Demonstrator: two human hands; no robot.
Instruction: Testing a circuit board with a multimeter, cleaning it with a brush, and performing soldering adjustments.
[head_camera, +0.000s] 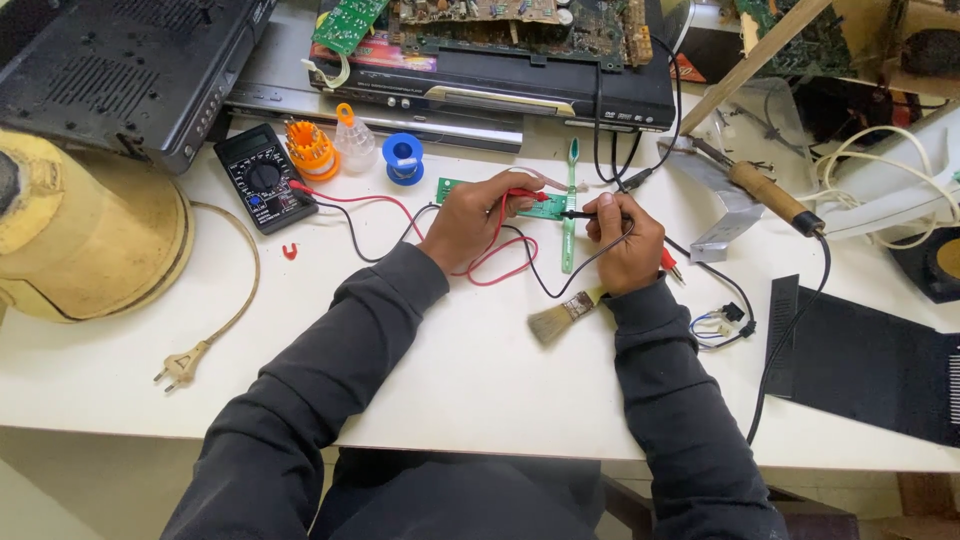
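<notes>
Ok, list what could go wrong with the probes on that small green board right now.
1. The small green circuit board lies loose on the white table; the red probe in the left hand or the black probe in the right hand might slip and bridge contacts.
2. The red and black leads loop under both wrists toward the multimeter, so a pull could drag it.
3. The soldering iron rests close to the right arm; whether it is hot cannot be told.

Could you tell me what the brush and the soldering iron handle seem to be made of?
Brush: probably a pale wooden handle with soft tan bristles, matte. Soldering iron handle: looks like brown wood or cork, dull and slightly mottled.
</notes>
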